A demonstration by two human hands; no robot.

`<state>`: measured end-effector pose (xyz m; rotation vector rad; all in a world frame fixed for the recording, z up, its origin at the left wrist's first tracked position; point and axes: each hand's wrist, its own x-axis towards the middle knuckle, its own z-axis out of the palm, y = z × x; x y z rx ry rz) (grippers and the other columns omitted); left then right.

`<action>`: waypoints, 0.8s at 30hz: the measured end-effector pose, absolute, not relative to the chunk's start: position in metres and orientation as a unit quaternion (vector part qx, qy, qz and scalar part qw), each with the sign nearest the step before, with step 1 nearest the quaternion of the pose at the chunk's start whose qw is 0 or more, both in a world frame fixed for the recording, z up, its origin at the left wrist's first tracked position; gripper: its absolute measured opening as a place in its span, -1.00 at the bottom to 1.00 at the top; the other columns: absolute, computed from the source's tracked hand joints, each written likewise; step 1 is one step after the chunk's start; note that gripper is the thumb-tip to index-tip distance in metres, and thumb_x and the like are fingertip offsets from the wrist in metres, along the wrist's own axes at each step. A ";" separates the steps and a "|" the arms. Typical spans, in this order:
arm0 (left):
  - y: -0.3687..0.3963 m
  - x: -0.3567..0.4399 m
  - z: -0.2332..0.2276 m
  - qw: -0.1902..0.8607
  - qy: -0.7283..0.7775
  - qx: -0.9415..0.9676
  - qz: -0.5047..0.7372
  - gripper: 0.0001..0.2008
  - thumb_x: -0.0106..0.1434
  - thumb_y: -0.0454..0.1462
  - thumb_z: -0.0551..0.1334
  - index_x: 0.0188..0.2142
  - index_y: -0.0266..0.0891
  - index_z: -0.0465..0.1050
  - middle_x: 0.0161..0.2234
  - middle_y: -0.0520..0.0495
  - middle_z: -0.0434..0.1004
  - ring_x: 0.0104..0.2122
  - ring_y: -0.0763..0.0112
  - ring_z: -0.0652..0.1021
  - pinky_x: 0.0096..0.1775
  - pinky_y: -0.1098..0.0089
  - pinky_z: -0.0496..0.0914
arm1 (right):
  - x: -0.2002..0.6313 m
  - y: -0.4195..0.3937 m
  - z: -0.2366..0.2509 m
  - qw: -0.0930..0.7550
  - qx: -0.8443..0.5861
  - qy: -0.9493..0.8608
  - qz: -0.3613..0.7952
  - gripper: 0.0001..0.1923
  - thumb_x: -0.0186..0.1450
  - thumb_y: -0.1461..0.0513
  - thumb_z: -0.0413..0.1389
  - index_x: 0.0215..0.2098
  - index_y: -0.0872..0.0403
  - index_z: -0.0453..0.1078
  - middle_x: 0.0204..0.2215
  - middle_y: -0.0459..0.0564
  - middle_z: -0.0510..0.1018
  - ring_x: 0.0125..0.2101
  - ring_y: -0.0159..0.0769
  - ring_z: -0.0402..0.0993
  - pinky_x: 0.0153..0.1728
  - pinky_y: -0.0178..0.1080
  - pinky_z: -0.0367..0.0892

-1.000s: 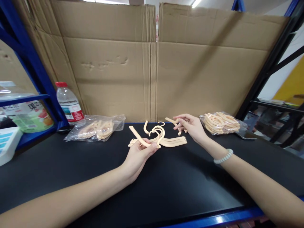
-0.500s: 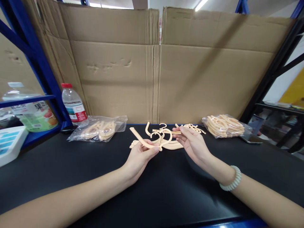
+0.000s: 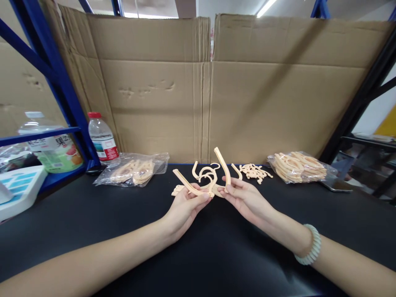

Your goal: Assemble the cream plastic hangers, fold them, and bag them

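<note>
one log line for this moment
left hand: holds hanger arm | right hand: holds second arm upright | loose hooks behind

Both forearms reach forward, left hand (image 3: 185,205) and right hand (image 3: 247,199) close together, fingers pinched, palms turned inward.

Hanger pieces (image 3: 198,187) smooth beige plastic; tabletop (image 3: 216,255) matt black.

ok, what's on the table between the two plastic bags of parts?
In the head view, between the left bag and right bag lie loose beige hooks, a small pile of bits, and both hands holding curved pieces.
</note>
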<state>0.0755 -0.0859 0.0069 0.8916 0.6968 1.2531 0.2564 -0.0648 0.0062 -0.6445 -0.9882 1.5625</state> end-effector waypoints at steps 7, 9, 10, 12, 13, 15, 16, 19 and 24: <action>-0.087 0.077 0.006 0.656 0.303 0.419 0.550 -0.58 0.01 -0.44 0.42 -0.27 -0.21 0.20 -0.39 0.04 0.57 -0.29 0.46 0.58 -0.06 0.36 0.41 | 0.256 -0.068 0.007 0.510 -0.285 -0.491 0.646 -0.79 0.06 0.26 0.35 -0.35 0.10 0.47 -0.42 -0.10 0.50 -0.42 -0.45 0.40 -0.35 -0.39 0.35; -0.087 0.078 0.005 0.650 0.300 0.432 0.549 -0.57 0.00 -0.43 0.43 -0.29 -0.20 0.20 -0.40 0.07 0.55 -0.29 0.45 0.57 -0.08 0.35 0.40 | 0.256 -0.069 0.008 0.494 -0.294 -0.507 0.642 -0.77 0.04 0.25 0.36 -0.35 0.10 0.47 -0.44 -0.09 0.51 -0.43 -0.43 0.41 -0.32 -0.34 0.37; -0.087 0.078 0.005 0.648 0.298 0.440 0.547 -0.58 0.00 -0.43 0.43 -0.30 -0.20 0.20 -0.39 0.07 0.55 -0.28 0.44 0.56 -0.09 0.35 0.40 | 0.257 -0.070 0.008 0.487 -0.296 -0.514 0.642 -0.77 0.04 0.24 0.36 -0.35 0.10 0.47 -0.44 -0.08 0.52 -0.42 -0.41 0.42 -0.30 -0.32 0.37; -0.088 0.079 0.004 0.644 0.294 0.454 0.541 -0.59 0.00 -0.42 0.42 -0.31 -0.20 0.19 -0.37 0.05 0.54 -0.26 0.41 0.55 -0.09 0.33 0.39 | 0.257 -0.069 0.009 0.477 -0.292 -0.534 0.634 -0.77 0.03 0.23 0.36 -0.36 0.11 0.47 -0.42 -0.06 0.54 -0.41 -0.40 0.44 -0.28 -0.30 0.37; -0.088 0.079 0.005 0.642 0.293 0.460 0.539 -0.59 0.01 -0.42 0.42 -0.31 -0.20 0.19 -0.36 0.04 0.53 -0.24 0.39 0.55 -0.07 0.31 0.38 | 0.257 -0.068 0.009 0.474 -0.289 -0.545 0.629 -0.77 0.04 0.22 0.36 -0.36 0.11 0.48 -0.41 -0.06 0.55 -0.40 -0.40 0.45 -0.28 -0.30 0.37; -0.089 0.079 0.005 0.640 0.291 0.469 0.535 -0.61 0.02 -0.41 0.41 -0.33 -0.20 0.19 -0.34 0.03 0.52 -0.22 0.36 0.54 -0.05 0.29 0.36 | 0.258 -0.067 0.008 0.469 -0.281 -0.565 0.618 -0.77 0.04 0.22 0.35 -0.35 0.10 0.50 -0.39 -0.04 0.57 -0.37 -0.38 0.46 -0.28 -0.30 0.37; -0.089 0.079 0.005 0.639 0.290 0.473 0.533 -0.61 0.02 -0.41 0.41 -0.34 -0.20 0.19 -0.35 0.03 0.51 -0.22 0.36 0.53 -0.05 0.28 0.35 | 0.258 -0.066 0.008 0.466 -0.277 -0.572 0.616 -0.77 0.04 0.21 0.35 -0.34 0.10 0.50 -0.39 -0.04 0.57 -0.36 -0.37 0.47 -0.28 -0.30 0.37; -0.090 0.079 0.005 0.637 0.281 0.483 0.530 -0.62 0.01 -0.41 0.41 -0.37 -0.20 0.18 -0.40 0.06 0.48 -0.26 0.38 0.52 -0.06 0.28 0.34 | 0.259 -0.064 0.007 0.455 -0.274 -0.584 0.614 -0.76 0.03 0.21 0.36 -0.33 0.09 0.51 -0.41 -0.05 0.58 -0.38 -0.36 0.47 -0.29 -0.28 0.38; -0.090 0.080 0.004 0.630 0.274 0.489 0.537 -0.63 0.01 -0.41 0.42 -0.37 -0.20 0.19 -0.41 0.07 0.47 -0.29 0.39 0.52 -0.08 0.30 0.35 | 0.258 -0.067 0.007 0.462 -0.289 -0.597 0.589 -0.78 0.01 0.22 0.36 -0.38 0.09 0.51 -0.42 -0.06 0.58 -0.41 -0.35 0.46 -0.30 -0.26 0.38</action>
